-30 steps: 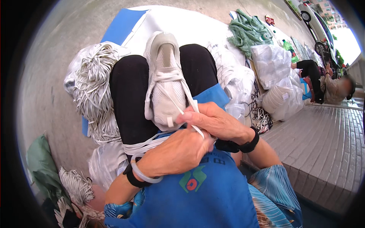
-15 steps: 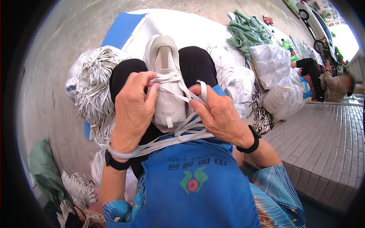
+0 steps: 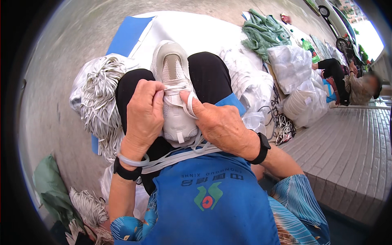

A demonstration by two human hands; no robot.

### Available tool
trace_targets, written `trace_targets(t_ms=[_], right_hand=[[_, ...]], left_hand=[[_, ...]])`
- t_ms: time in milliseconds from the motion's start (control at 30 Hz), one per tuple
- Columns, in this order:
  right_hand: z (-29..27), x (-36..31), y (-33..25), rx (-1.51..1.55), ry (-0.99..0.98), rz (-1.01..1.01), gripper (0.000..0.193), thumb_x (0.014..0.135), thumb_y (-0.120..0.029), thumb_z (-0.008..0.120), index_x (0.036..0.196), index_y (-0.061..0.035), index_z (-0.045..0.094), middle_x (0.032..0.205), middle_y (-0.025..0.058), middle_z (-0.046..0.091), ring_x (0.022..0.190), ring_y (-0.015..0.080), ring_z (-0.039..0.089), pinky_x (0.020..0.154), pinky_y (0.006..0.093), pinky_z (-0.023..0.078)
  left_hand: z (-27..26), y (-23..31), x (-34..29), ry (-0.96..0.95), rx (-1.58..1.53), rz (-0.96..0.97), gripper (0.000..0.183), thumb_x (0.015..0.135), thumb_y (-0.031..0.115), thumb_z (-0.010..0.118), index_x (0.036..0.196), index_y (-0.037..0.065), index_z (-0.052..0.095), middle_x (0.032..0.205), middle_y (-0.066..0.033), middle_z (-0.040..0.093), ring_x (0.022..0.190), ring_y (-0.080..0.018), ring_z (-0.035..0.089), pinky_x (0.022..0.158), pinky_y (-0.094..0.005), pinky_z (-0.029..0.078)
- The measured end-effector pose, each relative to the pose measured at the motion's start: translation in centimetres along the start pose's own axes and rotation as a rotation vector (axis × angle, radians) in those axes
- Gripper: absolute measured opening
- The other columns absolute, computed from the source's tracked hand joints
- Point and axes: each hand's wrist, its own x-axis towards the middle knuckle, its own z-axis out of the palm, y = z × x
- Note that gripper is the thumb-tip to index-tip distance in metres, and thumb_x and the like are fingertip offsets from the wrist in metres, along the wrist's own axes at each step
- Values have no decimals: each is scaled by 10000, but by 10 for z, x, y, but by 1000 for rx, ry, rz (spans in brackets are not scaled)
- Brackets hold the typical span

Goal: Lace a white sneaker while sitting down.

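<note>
A light grey-white sneaker point(image 3: 178, 118) lies between my knees, its toe pointing away from me and its heel loop toward me. My left hand point(image 3: 145, 109) is at the shoe's left side, thumb and fingertips pinched on a white shoelace point(image 3: 174, 87) that crosses the tongue. At the right side my right hand point(image 3: 218, 124) is closed, thumb over the shoe opening, with a loop of the lace around the thumb; its fingertips are partly hidden. More long white laces point(image 3: 179, 159) trail across my lap over a blue apron point(image 3: 204, 196).
Bundled white laces point(image 3: 104, 98) hang at the left, with another bundle point(image 3: 87, 208) and a green bag point(image 3: 53, 183) lower down. White plastic bags point(image 3: 289, 67) and a green mesh cloth point(image 3: 265, 32) lie to the right. A person point(image 3: 355, 87) sits farther right.
My right hand has moved left and forward, from beside the shoe onto its opening, carrying the lace loop. My left hand stays pinched near the lacing.
</note>
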Motion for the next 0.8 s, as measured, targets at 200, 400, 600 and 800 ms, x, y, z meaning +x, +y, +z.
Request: trace_targets(t_ms=[200, 400, 600, 800], right_hand=[[4, 1, 1, 2, 14, -27, 711, 773, -21, 626, 1441, -78, 390, 774, 90, 634, 611, 285, 628, 506, 386, 477], [7, 2, 4, 7, 18, -35, 686, 774, -27, 614, 1423, -48, 394, 740, 103, 628, 595, 292, 634, 488, 391, 476], [3, -2, 4, 57, -8, -21, 685, 772, -23, 627, 1418, -53, 399, 799, 121, 651, 637, 299, 652, 516, 396, 494], [2, -8, 1, 142, 34, -37, 564, 809, -28, 653, 1345, -55, 480, 904, 165, 682, 701, 306, 672, 567, 387, 515]], left_hand=[[-19, 1, 8, -346, -781, -530, 91, 962, 89, 516, 948, 16, 569, 794, 53, 499, 756, -35, 468, 664, -197, 402], [-25, 1, 16, -431, -860, -628, 96, 944, 96, 548, 1011, 29, 568, 812, 54, 497, 696, -11, 436, 608, -171, 381], [-16, 10, -5, -116, -360, -403, 279, 804, 35, 710, 1052, 12, 585, 877, -25, 552, 558, -46, 426, 510, -207, 379], [-9, 15, -9, -19, -182, -212, 133, 829, 28, 702, 954, 21, 657, 866, -29, 591, 569, -70, 470, 511, -223, 390]])
